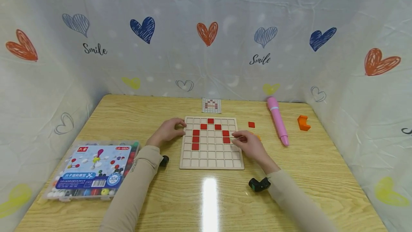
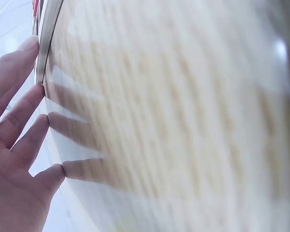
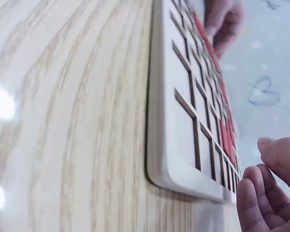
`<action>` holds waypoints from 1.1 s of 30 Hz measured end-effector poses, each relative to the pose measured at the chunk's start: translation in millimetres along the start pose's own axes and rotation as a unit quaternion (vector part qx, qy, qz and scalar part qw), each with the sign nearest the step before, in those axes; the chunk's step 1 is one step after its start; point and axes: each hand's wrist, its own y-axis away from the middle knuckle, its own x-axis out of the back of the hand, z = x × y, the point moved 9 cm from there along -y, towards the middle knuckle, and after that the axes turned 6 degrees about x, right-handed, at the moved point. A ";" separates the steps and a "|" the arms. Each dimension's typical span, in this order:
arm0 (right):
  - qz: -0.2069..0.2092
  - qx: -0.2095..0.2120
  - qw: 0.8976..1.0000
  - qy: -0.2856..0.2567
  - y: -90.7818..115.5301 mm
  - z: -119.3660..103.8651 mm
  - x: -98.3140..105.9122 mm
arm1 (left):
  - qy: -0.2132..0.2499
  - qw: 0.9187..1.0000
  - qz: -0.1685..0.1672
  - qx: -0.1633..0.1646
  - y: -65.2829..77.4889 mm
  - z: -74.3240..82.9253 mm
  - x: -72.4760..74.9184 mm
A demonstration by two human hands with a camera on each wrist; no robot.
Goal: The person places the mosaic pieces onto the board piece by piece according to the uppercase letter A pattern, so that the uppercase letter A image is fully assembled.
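Observation:
A square wooden grid board [image 1: 211, 153] lies on the table, several red square tiles [image 1: 195, 146] set in its cells in an arch shape. At the board's left edge is my left hand [image 1: 168, 130]; in the left wrist view its fingers are spread, and the thumb and a fingertip touch the board's side. Over the right edge hovers my right hand [image 1: 252, 148], close to the lower right red tile [image 1: 226, 140]. Its thumb and bent fingers stand apart in the right wrist view, with nothing seen between them. A loose red tile [image 1: 251, 124] lies beyond this hand.
Behind the board lies a small pattern card [image 1: 211, 105]. To the right are a pink pen-like stick [image 1: 278, 121] and an orange angular piece [image 1: 303, 122]; another orange object [image 1: 257, 136] is partly hidden by my right hand. A clear molecular model box [image 1: 93, 167] stands at left.

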 end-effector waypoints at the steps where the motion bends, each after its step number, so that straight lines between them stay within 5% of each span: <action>1: 0.006 -0.003 1.000 -0.003 2.6 1.9 3.5 | 0.000 1.000 0.000 0.001 0.0 -0.3 0.1; 9: 0.048 -0.027 0.997 -0.054 19.7 23.8 30.9 | 0.005 1.000 -0.006 0.007 -1.1 -0.8 -0.8; 18: 0.086 -0.053 0.995 -0.010 15.6 53.4 69.2 | 0.005 1.000 -0.007 0.008 -0.3 -0.5 -0.8; 24: 0.068 -0.055 0.996 0.020 2.3 65.0 83.5 | 0.003 1.000 -0.009 0.006 2.3 0.9 0.5; 33: 0.013 -0.072 0.997 0.039 -19.1 81.4 78.6 | 0.005 1.000 -0.009 0.002 4.3 2.3 0.5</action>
